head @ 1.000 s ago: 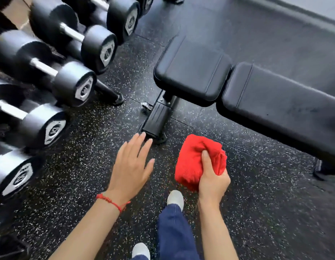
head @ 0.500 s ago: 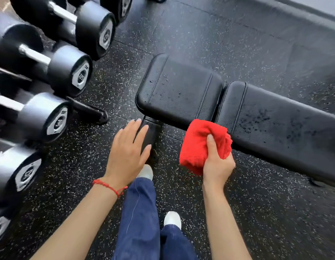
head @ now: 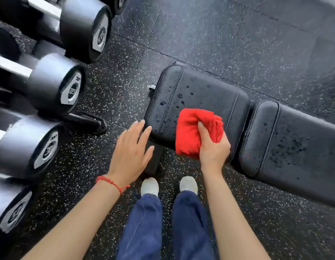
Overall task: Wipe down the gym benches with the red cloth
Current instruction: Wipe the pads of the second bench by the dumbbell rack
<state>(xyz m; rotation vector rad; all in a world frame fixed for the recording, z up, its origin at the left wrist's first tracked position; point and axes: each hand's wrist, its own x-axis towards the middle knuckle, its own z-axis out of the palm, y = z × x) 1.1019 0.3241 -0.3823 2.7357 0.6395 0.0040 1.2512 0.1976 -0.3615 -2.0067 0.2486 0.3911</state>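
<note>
At centre frame, our right hand (head: 212, 149) bunches the red cloth (head: 196, 132) over the droplet-speckled bench seat pad (head: 198, 94), ready to wipe; our left hand (head: 130, 152) hovers spread and empty, likely balancing.

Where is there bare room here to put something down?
The speckled rubber floor beyond the black padded bench lies open. So does the seat pad's far half, past the red cloth in the right hand. The strip between the black dumbbells and the open left hand is narrow and crowded.
</note>
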